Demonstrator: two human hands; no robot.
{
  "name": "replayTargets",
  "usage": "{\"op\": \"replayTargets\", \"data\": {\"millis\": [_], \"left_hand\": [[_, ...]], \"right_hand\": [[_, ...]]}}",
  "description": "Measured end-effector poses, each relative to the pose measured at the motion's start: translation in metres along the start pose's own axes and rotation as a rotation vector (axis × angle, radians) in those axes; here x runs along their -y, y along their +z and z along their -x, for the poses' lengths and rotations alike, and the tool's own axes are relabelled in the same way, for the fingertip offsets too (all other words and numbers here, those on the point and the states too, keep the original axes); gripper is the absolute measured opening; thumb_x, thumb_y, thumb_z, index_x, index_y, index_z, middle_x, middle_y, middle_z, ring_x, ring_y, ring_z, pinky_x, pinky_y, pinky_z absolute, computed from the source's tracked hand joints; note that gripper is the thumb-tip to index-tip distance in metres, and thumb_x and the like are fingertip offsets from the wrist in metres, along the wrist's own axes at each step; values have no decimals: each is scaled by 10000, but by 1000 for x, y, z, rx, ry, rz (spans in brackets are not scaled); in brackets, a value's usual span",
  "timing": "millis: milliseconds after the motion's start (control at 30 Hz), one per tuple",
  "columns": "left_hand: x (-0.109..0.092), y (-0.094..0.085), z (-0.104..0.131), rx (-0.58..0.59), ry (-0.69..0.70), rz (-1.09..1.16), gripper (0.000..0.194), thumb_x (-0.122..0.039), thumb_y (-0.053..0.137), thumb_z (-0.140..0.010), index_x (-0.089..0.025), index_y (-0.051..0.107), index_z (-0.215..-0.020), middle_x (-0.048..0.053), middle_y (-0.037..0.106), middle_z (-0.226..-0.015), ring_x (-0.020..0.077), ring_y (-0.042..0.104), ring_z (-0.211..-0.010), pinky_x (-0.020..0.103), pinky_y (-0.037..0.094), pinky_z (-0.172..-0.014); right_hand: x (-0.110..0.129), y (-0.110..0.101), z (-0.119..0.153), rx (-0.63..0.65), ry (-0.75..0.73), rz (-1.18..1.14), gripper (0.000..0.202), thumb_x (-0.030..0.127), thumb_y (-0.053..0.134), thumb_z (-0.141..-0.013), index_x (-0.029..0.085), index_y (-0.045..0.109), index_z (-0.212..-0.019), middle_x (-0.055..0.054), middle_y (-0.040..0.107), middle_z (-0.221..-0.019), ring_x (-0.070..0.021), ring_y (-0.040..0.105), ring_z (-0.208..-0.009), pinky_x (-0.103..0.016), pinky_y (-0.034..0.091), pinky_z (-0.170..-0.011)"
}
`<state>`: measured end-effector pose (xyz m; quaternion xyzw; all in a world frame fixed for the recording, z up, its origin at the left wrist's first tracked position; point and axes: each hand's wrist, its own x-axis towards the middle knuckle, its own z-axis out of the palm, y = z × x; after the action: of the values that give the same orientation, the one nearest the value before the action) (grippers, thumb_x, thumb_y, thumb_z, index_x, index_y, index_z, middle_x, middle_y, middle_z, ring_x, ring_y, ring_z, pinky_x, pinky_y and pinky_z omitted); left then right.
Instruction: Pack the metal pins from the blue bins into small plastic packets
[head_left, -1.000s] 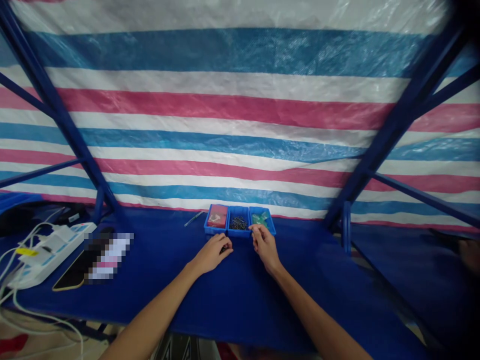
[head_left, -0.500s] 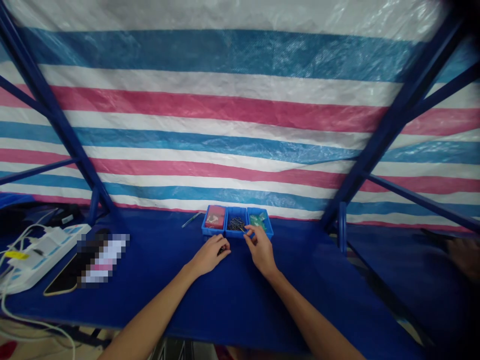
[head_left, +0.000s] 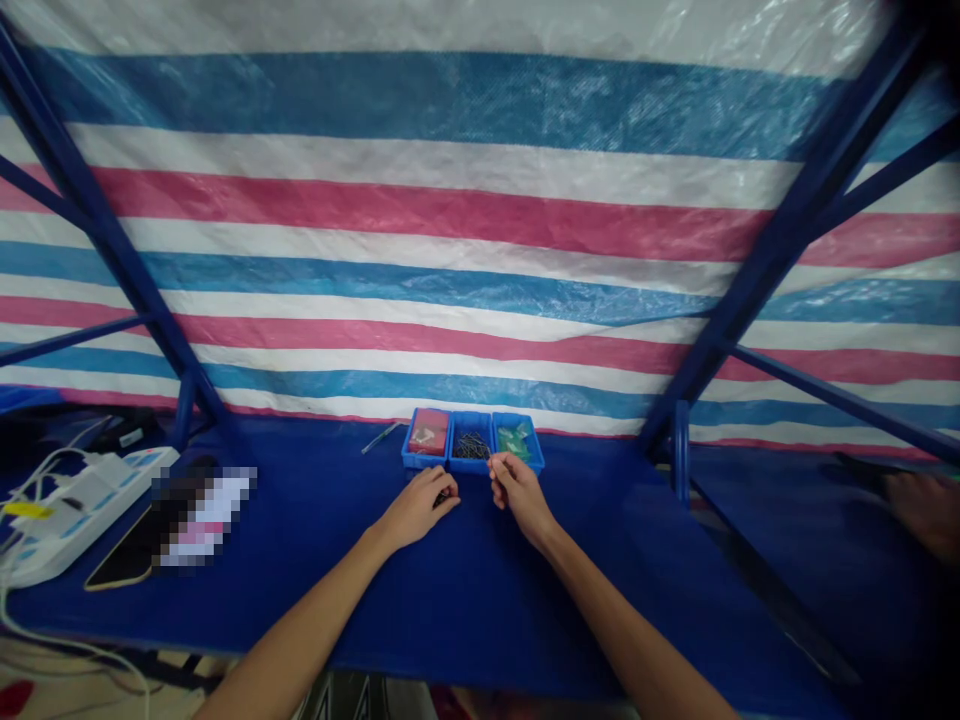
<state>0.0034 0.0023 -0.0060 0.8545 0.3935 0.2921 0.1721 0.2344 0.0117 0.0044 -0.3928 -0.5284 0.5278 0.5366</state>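
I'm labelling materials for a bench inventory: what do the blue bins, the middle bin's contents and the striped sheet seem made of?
Blue bins: probably moulded plastic, semi-gloss, judging by thin rims. Middle bin's contents: likely dark metal, from small glints. Striped sheet: glossy plastic, perhaps woven, given creases and bright highlights.

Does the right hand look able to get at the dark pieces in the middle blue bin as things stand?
Probably yes. The right hand is at the near right corner of the middle bin, which looks open-topped, and the left hand lies to the near left, not over the dark pieces.
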Motion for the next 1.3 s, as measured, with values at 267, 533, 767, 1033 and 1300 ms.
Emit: {"op": "replayTargets", "data": {"millis": [267,533,767,1033,1300], "left_hand": [[-2,-2,-1,4,0,2,127,-341,591,-1053,-231,631,-1003,22,602,-994,203,574,-955,326,461,-885],[-3,-2,-1,10,-19,6,85,-301,616,-1039,-231,625,-992,17,595,-991,203,568,-955,318,450,-875],[-6,-3,-1,22,-40,15,76,-290,611,-1039,-228,631,-998,20,589,-1004,203,563,-958,318,448,-887],[-6,-3,-1,11,-26,21,99,-305,600,-1045,-226,633,-997,27,590,-1003,210,564,-966,317,449,-879],[-5,-3,0,8,-34,32,87,-294,611,-1038,-220,633,-999,23,586,-996,205,560,-959,318,447,-881]], "right_hand": [[8,7,3,120,193,-240,518,684,722,-856,222,503,-774,82,405,-622,-58,298,-432,-183,236,-377],[4,5,4,-71,-33,164,376,607,584,-954,240,571,-871,34,534,-719,-105,408,-466,-224,302,-401],[2,3,8,-220,-265,588,258,487,601,-959,234,605,-903,-9,638,-787,-165,544,-621,-281,449,-595],[3,8,5,-153,116,-77,431,609,695,-864,218,553,-747,73,457,-599,-73,358,-414,-184,244,-346],[6,12,6,-149,139,-186,401,554,750,-830,196,582,-765,57,521,-658,-53,387,-432,-159,258,-340]]}}
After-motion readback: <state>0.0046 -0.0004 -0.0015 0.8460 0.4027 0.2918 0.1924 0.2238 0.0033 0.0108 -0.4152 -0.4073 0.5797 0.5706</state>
